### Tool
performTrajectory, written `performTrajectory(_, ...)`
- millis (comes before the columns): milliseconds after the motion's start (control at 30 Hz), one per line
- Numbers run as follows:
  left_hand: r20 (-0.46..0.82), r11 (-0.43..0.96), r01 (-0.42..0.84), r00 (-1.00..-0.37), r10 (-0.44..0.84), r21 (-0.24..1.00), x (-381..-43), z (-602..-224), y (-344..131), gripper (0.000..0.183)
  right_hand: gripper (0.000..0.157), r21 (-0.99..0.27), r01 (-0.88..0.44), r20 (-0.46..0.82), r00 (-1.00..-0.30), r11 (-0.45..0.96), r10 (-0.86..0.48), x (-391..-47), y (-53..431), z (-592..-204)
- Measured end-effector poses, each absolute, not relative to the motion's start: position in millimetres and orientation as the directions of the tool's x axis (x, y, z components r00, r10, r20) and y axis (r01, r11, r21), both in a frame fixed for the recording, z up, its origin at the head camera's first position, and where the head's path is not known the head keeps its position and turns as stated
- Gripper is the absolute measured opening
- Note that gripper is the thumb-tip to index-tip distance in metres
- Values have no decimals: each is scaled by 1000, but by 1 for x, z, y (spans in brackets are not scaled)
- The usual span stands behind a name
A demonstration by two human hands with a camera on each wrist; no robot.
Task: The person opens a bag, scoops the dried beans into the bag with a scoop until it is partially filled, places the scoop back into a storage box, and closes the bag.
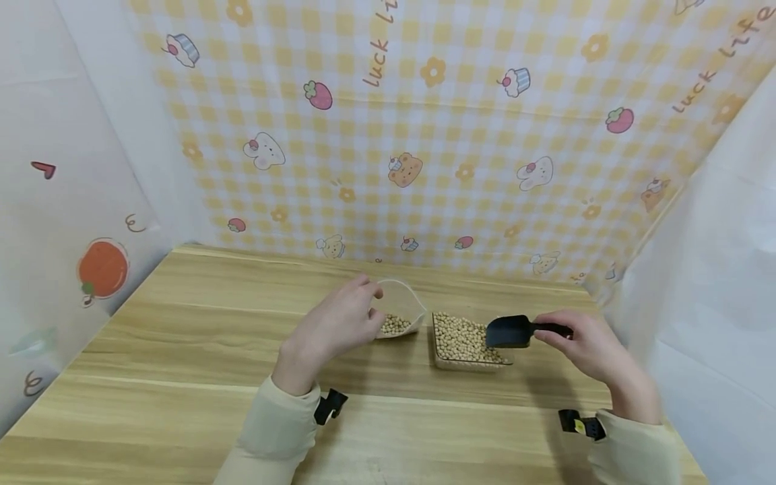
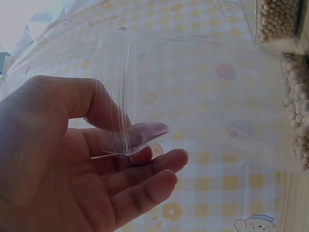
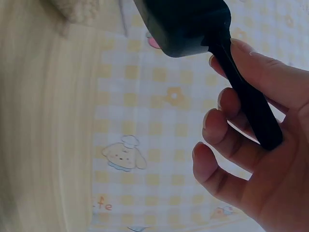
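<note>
My left hand (image 1: 336, 327) pinches the top edge of a clear zip bag (image 2: 193, 87) between thumb and index finger, the other fingers loosely bent. Pale round beans, which look like soybeans (image 1: 395, 326), lie in the bottom of the bag. To the bag's right stands a clear rectangular container (image 1: 469, 366) filled with the same beans. My right hand (image 1: 597, 347) grips a black scoop (image 1: 508, 332) by its handle. The scoop's bowl is over the container's right side; whether it holds beans is hidden.
Everything stands on a wood-grain table (image 1: 182, 323). A yellow checked cloth (image 1: 364, 135) with cartoon prints hangs behind it. White sheets close off the left and right sides. Each wrist wears a black strap with a small device.
</note>
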State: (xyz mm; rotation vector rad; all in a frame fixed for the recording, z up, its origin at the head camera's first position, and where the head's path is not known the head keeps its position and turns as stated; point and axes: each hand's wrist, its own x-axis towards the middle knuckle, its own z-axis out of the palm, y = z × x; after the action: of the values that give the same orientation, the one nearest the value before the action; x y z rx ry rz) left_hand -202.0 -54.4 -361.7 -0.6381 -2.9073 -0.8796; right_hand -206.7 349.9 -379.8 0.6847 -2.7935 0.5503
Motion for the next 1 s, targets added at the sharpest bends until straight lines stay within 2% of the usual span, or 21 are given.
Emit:
performTrajectory(233, 148, 756, 391, -917, 372, 525, -201, -361, -55, 38, 19, -313, -448, 199, -893, 837, -404, -210, 342, -383)
performTrajectory(600, 142, 745, 398, -912, 385, 535, -200, -361, -54, 39, 13, -206, -501, 218, -861, 840, -460, -203, 320, -378)
performTrajectory(800, 140, 747, 391, -915, 378, 538, -200, -361, -56, 38, 17, -252, -518, 216, -853, 817, -474, -212, 321, -391)
performTrajectory(1000, 146, 750, 397, -913, 380, 529, -199, -362, -58, 38, 21, -354, -495, 195, -869, 793, -455, -220, 327, -409)
